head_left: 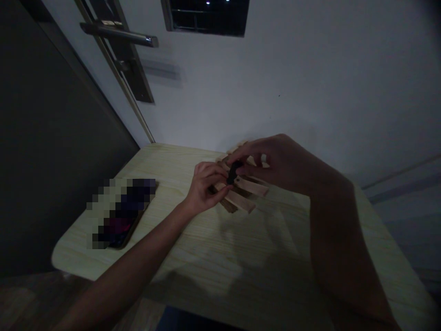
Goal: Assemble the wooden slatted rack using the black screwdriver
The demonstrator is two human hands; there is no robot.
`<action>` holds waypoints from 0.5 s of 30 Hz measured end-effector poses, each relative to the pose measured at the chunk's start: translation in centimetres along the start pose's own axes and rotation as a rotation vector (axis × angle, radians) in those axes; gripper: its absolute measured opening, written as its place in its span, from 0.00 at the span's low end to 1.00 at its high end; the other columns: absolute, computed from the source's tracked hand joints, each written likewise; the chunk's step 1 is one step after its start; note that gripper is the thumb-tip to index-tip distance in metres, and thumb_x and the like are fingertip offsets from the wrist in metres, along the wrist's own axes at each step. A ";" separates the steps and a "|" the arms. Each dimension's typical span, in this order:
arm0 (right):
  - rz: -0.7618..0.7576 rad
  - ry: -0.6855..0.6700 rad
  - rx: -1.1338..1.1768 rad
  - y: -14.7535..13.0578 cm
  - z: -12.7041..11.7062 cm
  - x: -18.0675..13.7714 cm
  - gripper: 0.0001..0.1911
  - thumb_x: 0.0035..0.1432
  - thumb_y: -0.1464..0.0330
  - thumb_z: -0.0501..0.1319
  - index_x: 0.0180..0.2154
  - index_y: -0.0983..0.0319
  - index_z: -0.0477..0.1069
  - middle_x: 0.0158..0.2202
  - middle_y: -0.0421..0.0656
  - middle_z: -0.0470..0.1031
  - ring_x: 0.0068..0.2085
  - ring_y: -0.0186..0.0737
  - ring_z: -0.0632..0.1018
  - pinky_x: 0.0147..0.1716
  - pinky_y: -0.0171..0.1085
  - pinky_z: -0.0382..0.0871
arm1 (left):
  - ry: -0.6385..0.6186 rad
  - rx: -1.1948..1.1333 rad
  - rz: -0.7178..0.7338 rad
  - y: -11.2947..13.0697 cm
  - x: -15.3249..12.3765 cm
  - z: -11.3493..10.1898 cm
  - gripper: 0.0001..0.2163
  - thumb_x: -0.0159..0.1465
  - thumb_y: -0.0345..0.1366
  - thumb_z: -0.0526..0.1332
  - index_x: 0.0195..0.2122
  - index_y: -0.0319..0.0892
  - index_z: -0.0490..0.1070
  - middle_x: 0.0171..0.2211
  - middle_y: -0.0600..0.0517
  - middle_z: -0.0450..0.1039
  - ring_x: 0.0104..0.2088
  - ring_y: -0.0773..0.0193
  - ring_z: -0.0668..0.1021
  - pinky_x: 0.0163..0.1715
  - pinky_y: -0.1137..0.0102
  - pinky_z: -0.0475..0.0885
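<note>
A small dark object (233, 173) is pinched between my two hands over the middle of the table; its kind is too dim to tell. My left hand (208, 187) grips its lower left side with thumb and fingertips. From the right, my right hand (272, 163) closes thumb and fingers on its upper end. Right under the hands lies a wooden piece with several pale slats (243, 201) sticking out side by side. My fingers hide much of its middle and far part.
On the left of the light wood-grain table (182, 257) lies a phone (127, 220), partly blurred out. Behind the table rises a white door (220, 92) with a metal lever handle (119, 34) and a small dark window (210, 16). A dark panel (51, 138) stands at the left.
</note>
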State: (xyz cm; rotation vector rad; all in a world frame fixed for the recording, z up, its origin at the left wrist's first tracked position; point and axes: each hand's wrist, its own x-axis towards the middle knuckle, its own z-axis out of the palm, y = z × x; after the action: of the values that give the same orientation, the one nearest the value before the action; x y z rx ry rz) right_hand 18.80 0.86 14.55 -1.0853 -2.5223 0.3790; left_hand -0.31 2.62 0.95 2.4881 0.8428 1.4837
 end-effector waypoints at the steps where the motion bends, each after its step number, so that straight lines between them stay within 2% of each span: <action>1: 0.006 0.001 -0.013 0.1 0.0 0.0 0.09 0.57 0.64 0.61 0.39 0.58 0.76 0.32 0.38 0.78 0.29 0.30 0.71 0.30 0.31 0.59 | -0.006 0.003 0.004 0.0 0.0 0.0 0.06 0.59 0.40 0.61 0.30 0.43 0.72 0.35 0.51 0.75 0.40 0.60 0.73 0.45 0.60 0.65; 4: 0.047 0.033 -0.063 0.2 0.2 0.1 0.08 0.56 0.62 0.62 0.35 0.60 0.75 0.30 0.38 0.76 0.28 0.30 0.70 0.29 0.31 0.57 | -0.016 0.024 0.018 -0.1 0.0 0.0 0.06 0.59 0.40 0.61 0.31 0.44 0.73 0.35 0.51 0.75 0.40 0.60 0.72 0.46 0.60 0.65; 9: 0.108 0.052 -0.128 -0.3 0.7 0.3 0.15 0.57 0.58 0.58 0.26 0.61 0.69 0.22 0.37 0.68 0.24 0.29 0.64 0.25 0.32 0.51 | -0.024 0.066 0.016 -0.2 0.0 0.1 0.07 0.59 0.40 0.60 0.32 0.44 0.73 0.36 0.51 0.75 0.42 0.58 0.72 0.46 0.59 0.65; 15: 0.157 0.083 -0.240 -0.5 1.4 0.8 0.20 0.58 0.56 0.55 0.21 0.61 0.65 0.20 0.37 0.63 0.22 0.29 0.59 0.24 0.35 0.48 | 0.017 0.053 -0.020 0.2 0.1 0.2 0.08 0.57 0.42 0.64 0.33 0.45 0.71 0.34 0.52 0.75 0.40 0.60 0.73 0.44 0.61 0.65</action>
State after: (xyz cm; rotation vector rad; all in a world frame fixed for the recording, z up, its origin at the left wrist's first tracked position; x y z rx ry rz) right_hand 17.39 0.93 13.71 -1.3642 -2.4621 0.0694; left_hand -0.02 2.58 1.00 2.5003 0.9190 1.4975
